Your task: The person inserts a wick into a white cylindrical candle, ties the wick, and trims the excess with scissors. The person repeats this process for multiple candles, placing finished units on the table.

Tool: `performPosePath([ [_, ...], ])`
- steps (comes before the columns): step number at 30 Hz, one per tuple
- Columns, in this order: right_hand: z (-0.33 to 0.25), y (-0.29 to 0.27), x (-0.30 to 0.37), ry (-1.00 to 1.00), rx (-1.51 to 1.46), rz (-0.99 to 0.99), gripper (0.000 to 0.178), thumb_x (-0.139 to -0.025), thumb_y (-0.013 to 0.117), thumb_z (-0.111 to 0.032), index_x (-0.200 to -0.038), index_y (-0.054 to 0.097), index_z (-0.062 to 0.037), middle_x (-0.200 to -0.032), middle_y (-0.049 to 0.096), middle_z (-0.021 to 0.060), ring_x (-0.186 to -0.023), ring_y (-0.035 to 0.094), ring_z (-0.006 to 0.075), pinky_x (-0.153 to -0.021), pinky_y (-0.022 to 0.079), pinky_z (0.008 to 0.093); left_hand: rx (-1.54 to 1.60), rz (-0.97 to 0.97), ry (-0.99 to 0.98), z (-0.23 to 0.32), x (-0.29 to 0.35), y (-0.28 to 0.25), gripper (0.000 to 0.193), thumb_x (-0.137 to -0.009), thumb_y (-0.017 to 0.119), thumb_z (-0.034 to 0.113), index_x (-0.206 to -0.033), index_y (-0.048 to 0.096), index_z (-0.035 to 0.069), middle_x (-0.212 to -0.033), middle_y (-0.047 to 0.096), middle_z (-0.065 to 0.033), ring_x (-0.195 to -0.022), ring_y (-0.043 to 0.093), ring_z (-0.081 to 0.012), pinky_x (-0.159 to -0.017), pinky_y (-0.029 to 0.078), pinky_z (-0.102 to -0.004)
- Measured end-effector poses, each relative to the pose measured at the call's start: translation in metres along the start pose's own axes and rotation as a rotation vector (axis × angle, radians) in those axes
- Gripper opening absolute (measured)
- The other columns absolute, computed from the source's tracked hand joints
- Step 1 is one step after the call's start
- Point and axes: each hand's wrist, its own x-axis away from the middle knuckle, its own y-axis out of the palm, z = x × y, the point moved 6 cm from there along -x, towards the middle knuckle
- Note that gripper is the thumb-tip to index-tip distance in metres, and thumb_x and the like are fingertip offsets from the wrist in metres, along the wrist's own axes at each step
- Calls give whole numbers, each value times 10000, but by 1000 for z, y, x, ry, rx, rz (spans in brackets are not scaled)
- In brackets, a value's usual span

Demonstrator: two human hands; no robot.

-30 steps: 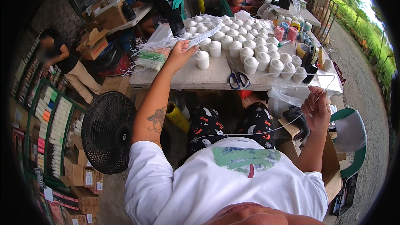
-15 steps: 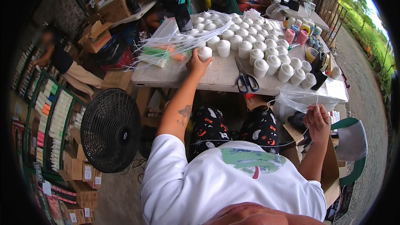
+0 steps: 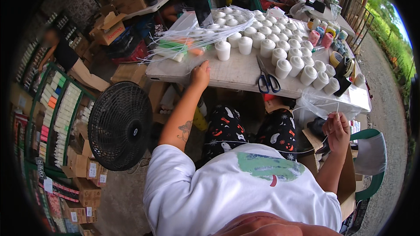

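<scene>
My left hand (image 3: 200, 75) rests at the table's front edge, fingers stretched out, with nothing visible in it. Just above it stands a white cylinder with a domed top (image 3: 222, 50), apart from my fingers. My right hand (image 3: 337, 126) is raised beside the table's right front corner, thumb and fingers pinching a thin white cord (image 3: 291, 151) that runs down and across my lap. Blue-handled scissors (image 3: 268, 83) lie on the table between the hands. Many more white domed cylinders (image 3: 283, 67) stand in rows behind and right of them.
A bundle of white strands (image 3: 188, 39) spreads over the table's left part. Coloured spools (image 3: 326, 40) and a black tape dispenser (image 3: 345, 78) stand at the right. A black fan (image 3: 120, 126) is at my left. Other people sit beyond the table; one stands by the shelves.
My left hand has let go of the white domed cylinder, leaving it upright on the table, and drawn back to the edge. My right hand still pinches the cord. The view has shifted slightly.
</scene>
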Motion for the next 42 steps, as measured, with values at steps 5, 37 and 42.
performPosePath([
  [5,-2,13,-5,0,14,6,218,-981,486,-191,-982,594,-1,-656,442,-11,-562,410,82,-534,355,234,-38,111,191,25,-24,-19,377,-781,651,67,-1150,577,72,-1126,581,-153,-1032,557,-362,-859,469,-422],
  [37,16,25,-10,28,65,-55,222,-992,464,-204,-1006,586,-20,-618,427,-33,-532,377,63,-515,328,229,-371,172,392,-25,17,-86,316,-776,671,99,-1085,606,107,-1236,444,-133,-1096,500,-345,-913,447,-415],
  [42,6,16,-7,1,44,-1,198,-972,507,-178,-1017,603,-11,-630,448,-24,-549,400,61,-513,337,221,-407,288,186,21,56,-98,432,-741,715,149,-1145,578,76,-1291,407,-156,-1154,431,-372,-972,400,-440],
])
